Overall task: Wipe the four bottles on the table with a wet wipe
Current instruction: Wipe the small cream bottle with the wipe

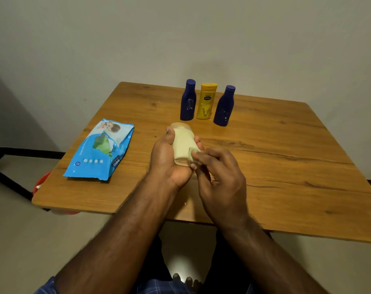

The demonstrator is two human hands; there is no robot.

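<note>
**Cream bottle held over the desk, wipe pressed to its lower end**

Head view: the left hand (167, 158) grips a cream bottle (183, 145) above the middle of the wooden desk (286, 166), thumb along its left side and fingers (198, 143) curled round from beneath, cap end pointing toward 12 o'clock. The right hand (220, 177) pinches a folded wet wipe (194, 154) against the bottle's near end, fingers bent and closed on the wipe. At 12 o'clock from the hands stand three upright bottles in a row: a left blue bottle (188, 100), a yellow bottle (207, 101) and a right blue bottle (225, 107), close together. At 9 o'clock a blue wipes pack (101, 151) lies flat on the desk.
</note>
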